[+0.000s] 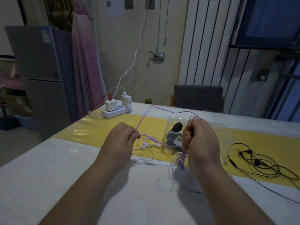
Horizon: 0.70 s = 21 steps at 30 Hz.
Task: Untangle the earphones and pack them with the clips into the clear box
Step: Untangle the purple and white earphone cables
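Head view looks down at two hands held up over the worktop (65,176). The left hand (121,142) pinches a purple cord (164,109) between thumb and fingertips, with the other fingers curled in. The right hand (203,143) is closed tight round a bunch of loops (181,160), some purple and some thin and white, which hang out under the fist. The purple cord goes up from the left hand, bends over on the far side, and comes back to the top of the right hand.

I think the hands are held apart like this to pull one length of cord straight and free it from the bunch. The tight fist keeps the rest from slipping. The job looks only partly done.

The clear box (170,118) stands just past the right hand, partly hidden by it. Its top is open, and dark clips (176,127) are inside already. White earphones (146,144) lie in a loose heap between the two hands, close to the box. Black earphones (256,162) lie in a tangle well off to the right of the right hand. Both sets rest on a yellow strip (90,130) that runs across the worktop. A power strip (113,113) sits far beyond the left hand.
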### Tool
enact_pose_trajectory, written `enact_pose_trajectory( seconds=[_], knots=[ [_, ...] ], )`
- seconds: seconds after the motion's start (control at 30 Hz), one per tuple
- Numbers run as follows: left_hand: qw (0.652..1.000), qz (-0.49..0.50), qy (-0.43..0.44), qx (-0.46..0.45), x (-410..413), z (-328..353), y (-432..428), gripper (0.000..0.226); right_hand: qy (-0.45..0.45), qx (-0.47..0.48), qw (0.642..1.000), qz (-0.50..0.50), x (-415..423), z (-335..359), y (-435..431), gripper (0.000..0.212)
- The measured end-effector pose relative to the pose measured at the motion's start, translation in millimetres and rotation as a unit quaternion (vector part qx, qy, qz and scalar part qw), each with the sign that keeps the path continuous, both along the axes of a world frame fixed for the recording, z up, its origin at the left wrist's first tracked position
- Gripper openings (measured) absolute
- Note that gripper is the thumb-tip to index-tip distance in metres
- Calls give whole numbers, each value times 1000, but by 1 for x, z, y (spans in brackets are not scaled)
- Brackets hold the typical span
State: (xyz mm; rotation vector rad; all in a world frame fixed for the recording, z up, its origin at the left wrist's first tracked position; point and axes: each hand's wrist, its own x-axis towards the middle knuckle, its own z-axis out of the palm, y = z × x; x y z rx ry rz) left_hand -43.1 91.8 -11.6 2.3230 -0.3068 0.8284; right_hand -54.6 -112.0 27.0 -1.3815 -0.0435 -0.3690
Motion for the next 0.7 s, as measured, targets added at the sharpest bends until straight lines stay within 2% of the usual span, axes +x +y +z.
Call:
enact_pose_trajectory(
  seconds=[0.07,0.13,0.27,0.37,0.47,0.57,0.7],
  knots=[
    [996,44,-28,67,2,-1,2,36,3,-22,1000,9,0,-1,2,39],
    [994,62,-30,81,0,2,1,43,0,-39,999,22,-2,0,5,39],
    [999,7,-18,38,-5,4,-3,27,-7,-74,997,17,-6,0,9,37],
    [1000,5,-14,-12,-8,6,-6,16,2,-108,994,13,-6,-2,10,38],
    [991,7,43,-129,-9,9,-10,13,27,-128,991,22,-6,-2,11,35],
    [949,-28,103,-296,-10,12,-12,18,31,-137,989,43,-3,-4,12,34],
    [914,-72,91,-389,-14,18,-13,19,39,-168,980,99,-1,-8,14,20]
  ],
)
